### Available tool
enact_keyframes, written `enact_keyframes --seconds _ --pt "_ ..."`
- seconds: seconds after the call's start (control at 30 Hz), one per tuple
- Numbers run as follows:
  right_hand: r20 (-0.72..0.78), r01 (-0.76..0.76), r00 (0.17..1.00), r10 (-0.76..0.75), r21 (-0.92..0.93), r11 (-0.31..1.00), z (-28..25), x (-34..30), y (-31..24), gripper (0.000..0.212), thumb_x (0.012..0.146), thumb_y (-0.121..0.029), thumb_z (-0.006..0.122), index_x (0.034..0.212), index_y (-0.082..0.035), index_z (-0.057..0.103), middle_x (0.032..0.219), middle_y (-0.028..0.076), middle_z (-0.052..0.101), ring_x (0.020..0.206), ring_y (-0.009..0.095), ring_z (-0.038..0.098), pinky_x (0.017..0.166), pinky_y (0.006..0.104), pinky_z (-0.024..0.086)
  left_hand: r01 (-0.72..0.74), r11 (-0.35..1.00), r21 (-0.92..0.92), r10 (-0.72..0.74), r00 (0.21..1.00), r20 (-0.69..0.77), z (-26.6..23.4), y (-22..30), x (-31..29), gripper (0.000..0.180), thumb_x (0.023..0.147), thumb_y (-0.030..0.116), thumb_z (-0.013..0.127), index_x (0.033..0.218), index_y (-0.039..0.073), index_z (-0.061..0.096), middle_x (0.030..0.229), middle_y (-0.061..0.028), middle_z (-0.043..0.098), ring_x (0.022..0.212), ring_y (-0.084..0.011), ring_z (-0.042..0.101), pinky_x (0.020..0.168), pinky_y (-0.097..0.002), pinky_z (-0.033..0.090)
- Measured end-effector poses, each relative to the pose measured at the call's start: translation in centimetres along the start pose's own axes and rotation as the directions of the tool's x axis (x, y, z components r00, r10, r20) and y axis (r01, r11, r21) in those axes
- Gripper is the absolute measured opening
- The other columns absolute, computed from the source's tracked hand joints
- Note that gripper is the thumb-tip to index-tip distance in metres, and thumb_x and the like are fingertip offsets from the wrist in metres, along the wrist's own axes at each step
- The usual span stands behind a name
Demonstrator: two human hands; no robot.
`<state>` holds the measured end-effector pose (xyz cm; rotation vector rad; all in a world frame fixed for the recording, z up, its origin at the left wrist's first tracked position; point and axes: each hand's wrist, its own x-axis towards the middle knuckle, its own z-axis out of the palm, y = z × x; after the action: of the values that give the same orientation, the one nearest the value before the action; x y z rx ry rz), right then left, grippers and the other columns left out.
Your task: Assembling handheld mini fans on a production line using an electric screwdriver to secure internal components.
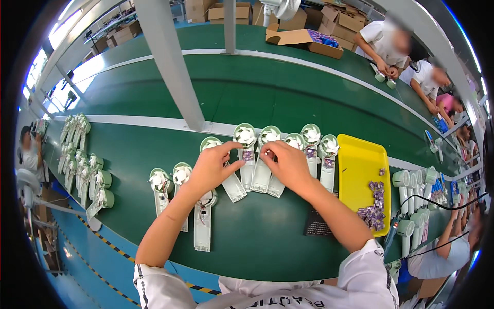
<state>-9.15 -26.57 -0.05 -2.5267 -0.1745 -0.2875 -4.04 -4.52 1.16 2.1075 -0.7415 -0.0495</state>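
Several pale green handheld fan housings with white blades lie in a row before me. My left hand (213,167) reaches over one of these fan housings (234,186), thumb and index finger apart, beside a small purple circuit board (248,155) on the neighbouring fan. My right hand (289,166) is curled over the middle fan housing (261,175), fingertips drawn together; whatever they hold is too small to make out. More purple boards sit in the fans at the right of the row. Nearer me, another opened fan housing (203,229) lies below my left wrist.
A yellow tray (355,154) with loose purple circuit boards (374,210) stands at right, beside a black mat-like piece (317,224). Stacked fan housings (82,170) lie far left; assembled fans (406,198) at right. A grey post (172,67) rises ahead. Co-workers sit around.
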Motion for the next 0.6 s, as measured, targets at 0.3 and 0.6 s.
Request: enact_keyframes --seconds 0.3,0.6 --pt "-0.246 -0.150 0.956 0.158 0.052 0.987 0.6 -2.9 -0.2 0.014 0.087 -0.020 0.072 0.096 -0.010 0.070 0.130 0.010 0.048 0.071 0.025 0.062 0.069 0.0354 0.051 -0.055 0.997 0.062 0.059 0.996 -0.063 2.2 -0.3 0.9 0.014 0.082 0.012 0.073 0.087 0.001 0.067 0.070 -0.0108 0.057 0.059 -0.0229 0.053 0.057 -0.0359 0.044" --pt "-0.349 -0.214 0.889 0.297 0.258 0.942 0.7 -3.0 0.6 0.011 0.086 -0.013 0.073 0.096 -0.010 0.069 0.139 0.020 0.039 0.074 0.020 0.062 0.074 0.0318 0.053 -0.051 0.995 0.081 0.057 0.996 -0.068 3.0 -1.3 0.5 0.019 0.080 0.012 0.075 0.089 0.003 0.060 0.072 -0.0096 0.060 0.063 -0.0233 0.060 0.060 -0.0345 0.048"
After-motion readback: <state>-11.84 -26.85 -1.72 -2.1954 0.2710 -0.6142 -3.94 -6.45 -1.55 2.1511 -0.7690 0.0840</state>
